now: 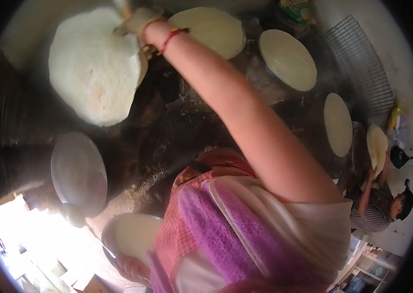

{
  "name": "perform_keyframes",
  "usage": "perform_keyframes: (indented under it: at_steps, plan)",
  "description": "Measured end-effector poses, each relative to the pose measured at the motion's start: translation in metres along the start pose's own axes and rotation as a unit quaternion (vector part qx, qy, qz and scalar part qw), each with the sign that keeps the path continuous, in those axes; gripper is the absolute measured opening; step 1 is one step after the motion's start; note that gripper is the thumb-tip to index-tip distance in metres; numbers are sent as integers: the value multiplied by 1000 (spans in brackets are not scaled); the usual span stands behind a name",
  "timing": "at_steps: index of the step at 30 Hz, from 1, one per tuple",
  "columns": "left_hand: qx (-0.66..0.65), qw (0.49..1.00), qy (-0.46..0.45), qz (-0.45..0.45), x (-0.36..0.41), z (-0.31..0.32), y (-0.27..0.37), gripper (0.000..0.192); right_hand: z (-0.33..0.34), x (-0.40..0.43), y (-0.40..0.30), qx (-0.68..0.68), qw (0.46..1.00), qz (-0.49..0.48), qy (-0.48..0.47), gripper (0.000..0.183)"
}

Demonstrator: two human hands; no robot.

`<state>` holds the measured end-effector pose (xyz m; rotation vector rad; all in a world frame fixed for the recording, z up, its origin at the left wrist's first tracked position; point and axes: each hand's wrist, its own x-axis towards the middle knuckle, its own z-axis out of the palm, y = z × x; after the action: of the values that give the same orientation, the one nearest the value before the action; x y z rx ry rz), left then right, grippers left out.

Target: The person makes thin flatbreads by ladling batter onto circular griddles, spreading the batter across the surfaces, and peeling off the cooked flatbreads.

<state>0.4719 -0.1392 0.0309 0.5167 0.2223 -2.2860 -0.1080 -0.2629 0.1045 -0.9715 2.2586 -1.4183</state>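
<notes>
My right hand (137, 25), blurred and wearing red bracelets, reaches to the far left. It grips a wooden-handled tool (126, 11) whose end runs out of the picture. Beside and below the fingers spreads a large pale flatbread (95, 69) with a light brown patch. A second round layer shows at its right edge; whether the bread lies flat or is lifted, I cannot tell. Low down, my left hand (131, 265) clasps the side of a metal bowl (108, 234) of pale batter (138, 232). A metal ladle (73, 215) seems to stick out beside the bowl.
A bare grey round griddle (78, 174) sits left on the dark stove (155, 128). More pale rounds (214, 31), (289, 60), (338, 124) lie along the far side. A wire rack (362, 66) stands behind. At right, another person (378, 208) holds a flatbread (376, 150).
</notes>
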Motion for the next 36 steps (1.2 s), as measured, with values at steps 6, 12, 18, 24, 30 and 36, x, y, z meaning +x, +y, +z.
perform_keyframes:
  at_steps: [6,12,18,24,30,36]
  plan:
    - [44,998,14,-43,91,50,-72,47,-186,21,195,-18,988,146,54,44]
    - [72,995,44,-53,161,106,-143,47,-192,-3,341,259,855,388,227,45]
    - [97,992,61,-59,200,143,-180,47,-212,-4,317,272,813,446,258,40]
    - [92,992,55,-62,221,155,-194,47,-286,-23,345,423,841,269,201,37]
    - [81,993,70,-42,227,164,-214,46,-325,89,376,91,963,252,14,40]
    - [71,993,99,-7,230,167,-238,46,-323,218,418,-378,900,-95,-194,40]
